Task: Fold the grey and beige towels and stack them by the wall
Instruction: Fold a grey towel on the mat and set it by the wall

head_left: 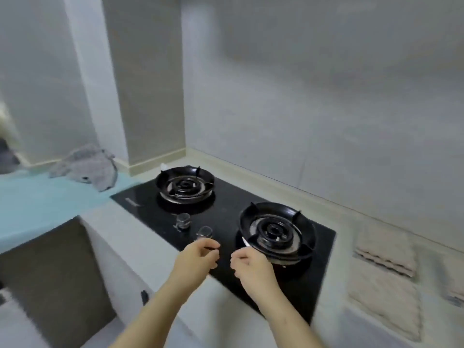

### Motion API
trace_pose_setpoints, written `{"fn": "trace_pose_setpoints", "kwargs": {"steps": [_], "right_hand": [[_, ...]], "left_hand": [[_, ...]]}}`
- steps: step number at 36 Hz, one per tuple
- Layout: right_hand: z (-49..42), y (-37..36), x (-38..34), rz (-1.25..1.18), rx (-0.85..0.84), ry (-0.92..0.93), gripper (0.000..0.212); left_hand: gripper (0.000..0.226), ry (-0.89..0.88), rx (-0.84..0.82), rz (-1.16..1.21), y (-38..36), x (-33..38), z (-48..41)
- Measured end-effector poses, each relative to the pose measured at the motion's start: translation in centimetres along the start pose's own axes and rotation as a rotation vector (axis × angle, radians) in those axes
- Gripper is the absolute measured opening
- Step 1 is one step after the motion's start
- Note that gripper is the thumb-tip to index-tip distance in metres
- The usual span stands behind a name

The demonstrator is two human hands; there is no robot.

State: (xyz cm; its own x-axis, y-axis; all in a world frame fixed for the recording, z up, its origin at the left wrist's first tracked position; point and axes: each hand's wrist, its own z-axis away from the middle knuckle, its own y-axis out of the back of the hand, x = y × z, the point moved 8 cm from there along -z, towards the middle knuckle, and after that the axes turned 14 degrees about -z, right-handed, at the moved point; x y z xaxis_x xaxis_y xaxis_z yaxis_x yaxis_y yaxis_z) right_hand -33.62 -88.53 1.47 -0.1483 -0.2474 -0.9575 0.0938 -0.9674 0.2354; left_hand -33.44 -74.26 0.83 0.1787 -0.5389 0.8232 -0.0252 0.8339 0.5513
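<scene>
Nearest, two bare forearms rising from the bottom edge over the near rim of the black stove (223, 219); left hand (198, 257) with fingers loosely curled, thumb close to the forefinger, nothing made out in its grasp; right hand (251, 264) just beside it, curled the same loose way, likewise holding nothing visible; a small gap between the two. Both hovering just near of the near knob (204, 232) and left of the near burner (276, 232); second knob (183, 220) and far burner (184, 184) beyond, to the left.

Grey towel (88, 167) crumpled in a heap far to the left, well apart from both hands, lying on the teal cover (37, 204) of the surface, close to the wall (326, 96) corner.

Folded beige towel (384, 249) on the pale surface right of the stove, near the wall, layered edges showing; flat beige towel (384, 305) spread just near of it, touching or overlapping, hard to tell which; another beige piece (454, 292) cut off at the right edge. All three right of the right hand, with the stove corner between.
</scene>
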Motion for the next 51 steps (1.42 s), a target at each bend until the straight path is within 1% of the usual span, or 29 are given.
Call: {"fn": "trace_pose_setpoints", "kwargs": {"steps": [6, 11, 15, 19, 24, 28, 35, 41, 45, 48, 51], "right_hand": [[1.0, -20.0, -3.8, -0.025, -0.239, -0.018, 0.015], [2.1, -32.6, -5.9, -0.017, -0.378, -0.018, 0.016], [1.9, -39.4, -7.0, 0.0, -0.446, -0.01, 0.021], [-0.1, -44.4, -7.9, 0.001, -0.457, 0.021, 0.017], [-4.3, -49.7, -9.3, -0.026, -0.453, 0.04, 0.016], [-9.1, -54.5, -10.4, -0.046, -0.445, 0.044, 0.014], [-19.0, -60.7, -13.6, -0.019, -0.379, 0.012, 0.014], [-25.4, -63.1, -15.3, -0.039, -0.285, 0.008, 0.015], [-28.9, -63.4, -15.2, 0.005, -0.153, 0.04, 0.015], [-31.4, -62.8, -15.3, 0.172, -0.003, 0.087, 0.018], [-33.5, -61.9, -15.0, 0.306, 0.139, 0.048, 0.029]], "left_hand": [[0.016, 0.142, 0.203, -0.048, 16.5, -11.6, 2.9], [0.015, 0.207, 0.316, -0.064, 26.5, -18.4, 5.2], [0.015, 0.277, 0.381, -0.019, 32.2, -22.8, 5.6], [0.015, 0.32, 0.429, 0.047, 36.5, -26.2, 4.5], [0.014, 0.352, 0.429, 0.114, 40.8, -29.4, 1.3], [0.015, 0.354, 0.45, 0.085, 45.2, -31.3, -3.0], [0.016, 0.345, 0.408, 0.043, 51.5, -33.0, -13.0], [0.015, 0.3, 0.371, 0.014, 54.9, -34.0, -20.4], [0.015, 0.253, 0.309, -0.07, 56.0, -35.2, -25.6], [0.014, 0.184, 0.235, -0.156, 56.5, -35.5, -30.1], [0.014, 0.077, 0.157, -0.26, 56.3, -35.4, -35.1]]}}
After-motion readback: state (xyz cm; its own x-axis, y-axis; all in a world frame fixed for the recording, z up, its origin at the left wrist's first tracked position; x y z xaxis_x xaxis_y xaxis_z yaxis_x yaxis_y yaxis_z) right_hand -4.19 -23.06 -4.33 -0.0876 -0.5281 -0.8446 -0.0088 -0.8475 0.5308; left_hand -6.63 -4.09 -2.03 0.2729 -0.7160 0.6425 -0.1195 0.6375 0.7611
